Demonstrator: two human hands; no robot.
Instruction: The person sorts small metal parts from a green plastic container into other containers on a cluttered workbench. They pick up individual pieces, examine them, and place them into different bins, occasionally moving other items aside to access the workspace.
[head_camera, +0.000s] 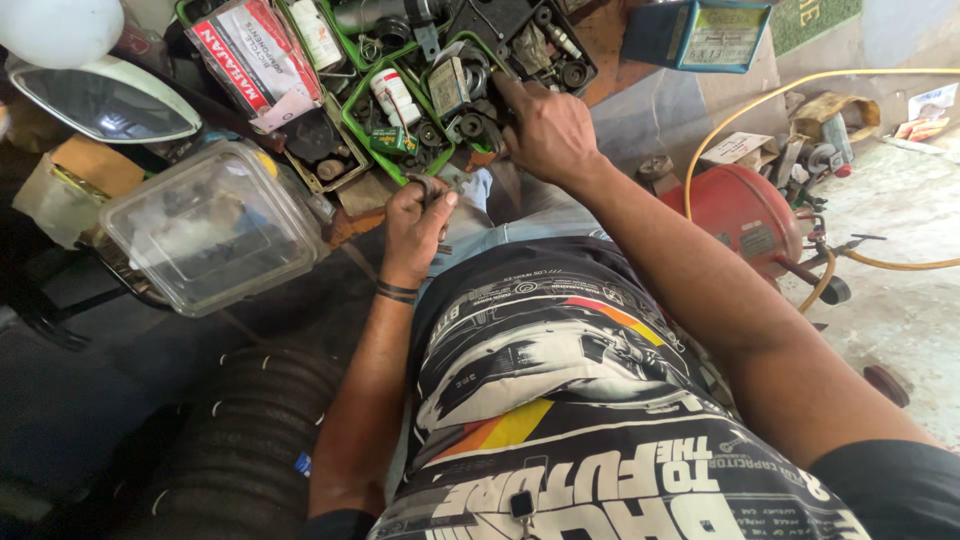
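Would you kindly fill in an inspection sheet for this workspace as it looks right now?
Surface: green tray crammed with small parts.
Job's things: small metal part in the left hand; black round parts under the right hand.
Clutter: clear plastic box, packets, white bottle, blue box.
Grippers: left hand closed on the part; right hand reaching into the tray.
Cables: yellow hose.
Surroundings: red tank, black tyre, concrete floor.
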